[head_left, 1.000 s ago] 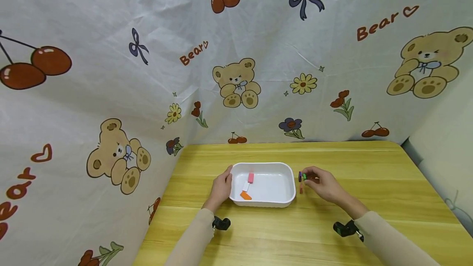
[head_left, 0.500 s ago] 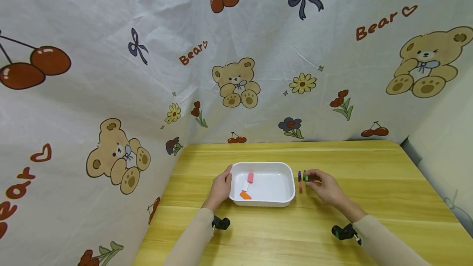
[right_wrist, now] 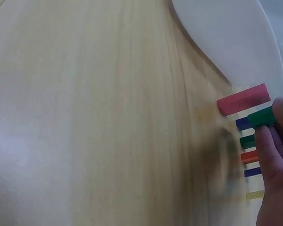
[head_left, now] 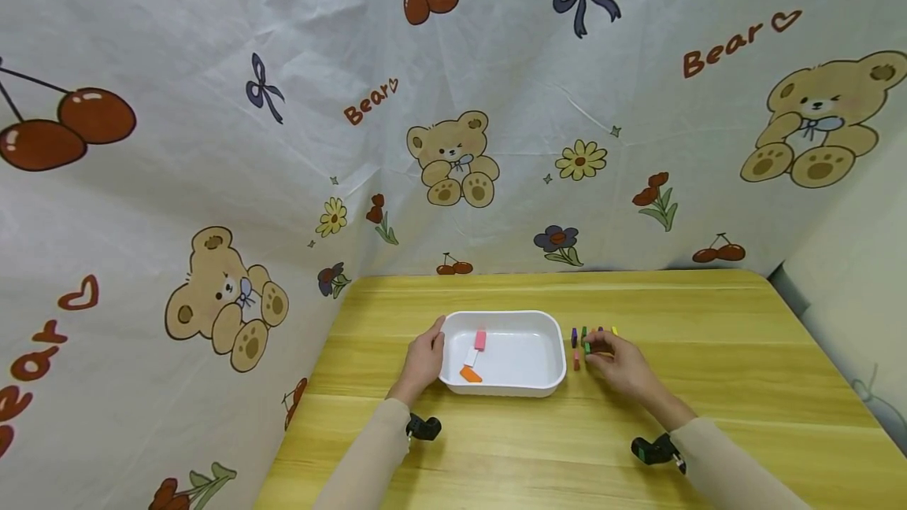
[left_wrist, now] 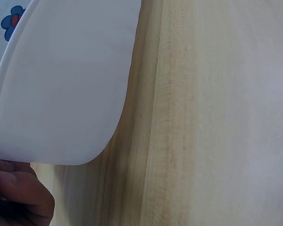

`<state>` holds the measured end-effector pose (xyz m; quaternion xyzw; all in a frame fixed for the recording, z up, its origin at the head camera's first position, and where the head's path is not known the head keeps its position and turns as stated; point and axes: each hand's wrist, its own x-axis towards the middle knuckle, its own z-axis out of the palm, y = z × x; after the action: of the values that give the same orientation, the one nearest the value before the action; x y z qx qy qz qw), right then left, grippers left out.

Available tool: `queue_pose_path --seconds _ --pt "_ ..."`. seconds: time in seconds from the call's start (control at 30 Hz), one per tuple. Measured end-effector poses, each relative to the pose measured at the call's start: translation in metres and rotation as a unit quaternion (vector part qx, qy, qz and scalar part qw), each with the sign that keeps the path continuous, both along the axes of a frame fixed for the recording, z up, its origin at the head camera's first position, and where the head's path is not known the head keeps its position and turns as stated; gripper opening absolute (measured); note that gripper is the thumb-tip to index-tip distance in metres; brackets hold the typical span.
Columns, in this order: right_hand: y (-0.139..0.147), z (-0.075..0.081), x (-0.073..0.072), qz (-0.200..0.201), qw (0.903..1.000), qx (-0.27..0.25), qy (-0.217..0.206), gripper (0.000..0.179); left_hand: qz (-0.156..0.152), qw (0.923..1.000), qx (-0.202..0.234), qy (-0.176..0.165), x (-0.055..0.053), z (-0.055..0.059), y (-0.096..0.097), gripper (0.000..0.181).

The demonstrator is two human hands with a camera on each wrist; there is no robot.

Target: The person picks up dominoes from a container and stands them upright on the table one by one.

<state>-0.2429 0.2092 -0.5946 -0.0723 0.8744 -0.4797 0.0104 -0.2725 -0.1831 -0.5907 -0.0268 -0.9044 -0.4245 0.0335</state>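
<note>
My left hand (head_left: 423,362) grips the left end of the white tray (head_left: 523,392); in the left wrist view, its curled fingers (left_wrist: 26,193) show under the tray's end. Inside the tray lie a pink block (head_left: 480,340), a white block (head_left: 472,357) and an orange block (head_left: 471,375). Right of the tray, my right hand (head_left: 627,376) pinches a green block (right_wrist: 262,117) between thumb and finger. A red block (right_wrist: 245,100) stands beside it. Farther back are a blue block (right_wrist: 243,124), another green block (right_wrist: 247,141) and an orange-red block (right_wrist: 249,157).
Another blue block (right_wrist: 253,172) and a yellow block (right_wrist: 255,194) continue the row, partly behind the right hand in the head view. The wooden table (head_left: 510,455) meets a patterned cloth (head_left: 496,219) at the back.
My right hand has drawn slightly toward me with the green block, which now stands nearer the red block's level. Blocks behind that hand have come into view. The left hand and tray stay put.
</note>
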Motion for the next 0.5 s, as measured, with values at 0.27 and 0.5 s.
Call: queue_pose_path --seconds 0.27,0.5 --pt "-0.003 -0.013 -0.001 -0.001 1.0000 -0.002 -0.005 0.028 0.003 1.0000 -0.002 -0.005 0.000 -0.001 0.000 0.045" --pt "-0.005 -0.020 0.002 -0.015 0.9998 0.012 -0.002 0.031 0.006 1.0000 -0.002 -0.003 0.001 -0.001 0.001 0.045"
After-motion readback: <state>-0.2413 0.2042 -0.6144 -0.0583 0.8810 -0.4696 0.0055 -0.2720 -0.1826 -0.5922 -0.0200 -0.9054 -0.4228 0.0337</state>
